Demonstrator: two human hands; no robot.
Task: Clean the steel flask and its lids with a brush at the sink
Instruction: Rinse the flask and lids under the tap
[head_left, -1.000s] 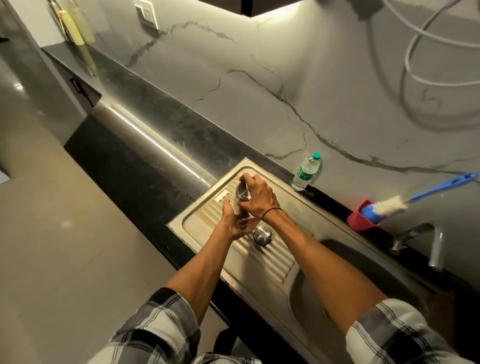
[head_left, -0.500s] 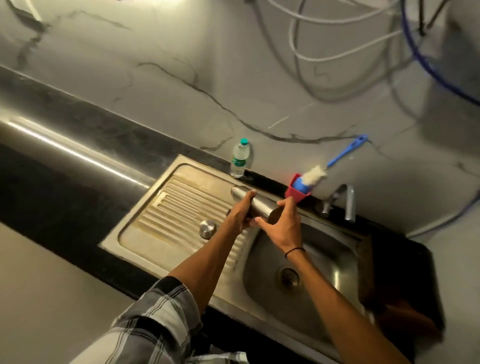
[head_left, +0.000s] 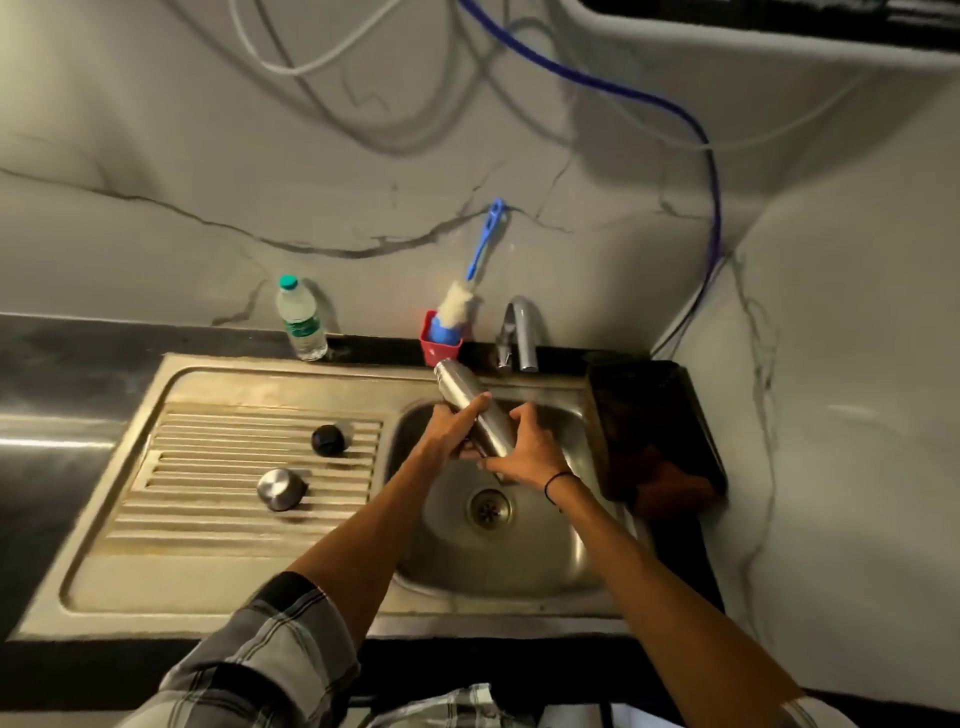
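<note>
Steel flask (head_left: 475, 413), which a second ago stood on the ribbed drainboard (head_left: 218, 499) with both hands working at its top, is now over the sink basin (head_left: 545, 551), tilted, its base up toward the back rim near the tap (head_left: 522, 332) and its mouth end down between the hands, hidden by them. The left hand (head_left: 449, 434) grips the body from the left side, fingers laid along and curled round the steel; the right hand (head_left: 530, 452) wraps the lower end from the right, thumb and fingers clamped on it. Two lids lie well apart from the flask on the drainboard: a dark round one (head_left: 328, 440) further back and a steel cap (head_left: 280, 488) nearer. By my reading the opening step is finished and the flask has been carried to the basin for rinsing or emptying. No water shows at the tap. The brush (head_left: 465, 301) stands untouched in its red holder (head_left: 439, 345) just behind the flask's raised end, so one hand would need to let go to fetch it.
</note>
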